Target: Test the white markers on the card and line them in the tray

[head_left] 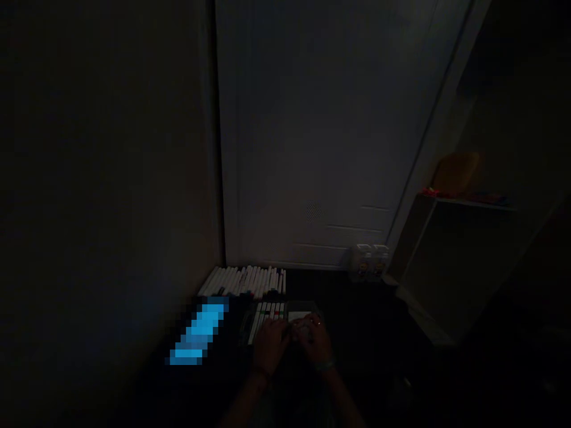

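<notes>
In dim light, my left hand rests over the front of a case, its fingers curled inward. Slim white markers, some with red or green bands, lie side by side in the case's left part, just beyond that hand. Close beside it, my right hand has bent fingers that reach toward the left fingertips. A pale flat surface shows in the case's right section, behind the right hand. What lies between the fingers is too dark to make out.
A long row of white markers lies at the back left of the dark table. Left of my hands glows a pixelated blue screen. Two pale bottles stand by the wall, and a shelf with objects is at the right.
</notes>
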Demonstrator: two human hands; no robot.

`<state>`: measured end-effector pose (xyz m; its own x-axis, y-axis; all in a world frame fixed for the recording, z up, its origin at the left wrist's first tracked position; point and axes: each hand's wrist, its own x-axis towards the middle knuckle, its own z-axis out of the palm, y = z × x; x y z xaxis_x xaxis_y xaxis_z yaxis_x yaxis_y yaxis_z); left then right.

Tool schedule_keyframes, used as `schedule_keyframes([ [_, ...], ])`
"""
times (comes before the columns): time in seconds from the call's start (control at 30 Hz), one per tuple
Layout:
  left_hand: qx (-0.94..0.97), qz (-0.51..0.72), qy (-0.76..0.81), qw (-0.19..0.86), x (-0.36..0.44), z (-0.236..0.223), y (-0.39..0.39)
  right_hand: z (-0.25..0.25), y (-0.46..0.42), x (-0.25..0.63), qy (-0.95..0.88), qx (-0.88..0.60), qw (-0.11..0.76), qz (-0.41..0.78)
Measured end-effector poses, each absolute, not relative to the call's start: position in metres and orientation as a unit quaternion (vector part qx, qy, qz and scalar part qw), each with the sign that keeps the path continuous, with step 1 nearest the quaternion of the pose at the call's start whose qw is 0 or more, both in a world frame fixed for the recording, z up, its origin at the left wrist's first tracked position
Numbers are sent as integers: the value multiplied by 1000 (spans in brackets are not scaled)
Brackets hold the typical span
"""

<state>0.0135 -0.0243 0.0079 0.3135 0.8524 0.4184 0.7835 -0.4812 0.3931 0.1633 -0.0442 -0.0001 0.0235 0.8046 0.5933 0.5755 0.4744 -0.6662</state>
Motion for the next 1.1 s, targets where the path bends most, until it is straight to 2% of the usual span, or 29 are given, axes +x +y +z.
schedule_keyframes([
  [0.23, 801, 312, 509, 42, 16, 8, -25, -15, -32, 169, -602, -500, 568, 253],
  [0.5, 801, 323, 501, 47, 14, 4, -21, -19, -28, 174, -530, -517, 620, 259],
  [0.93, 785, 361, 498, 77, 14, 10, -24, -13, -29, 176, -494, -531, 630, 278],
  [1.1, 755, 406, 499, 126, 12, 3, -21, -18, -24, 176, -469, -541, 634, 293],
])
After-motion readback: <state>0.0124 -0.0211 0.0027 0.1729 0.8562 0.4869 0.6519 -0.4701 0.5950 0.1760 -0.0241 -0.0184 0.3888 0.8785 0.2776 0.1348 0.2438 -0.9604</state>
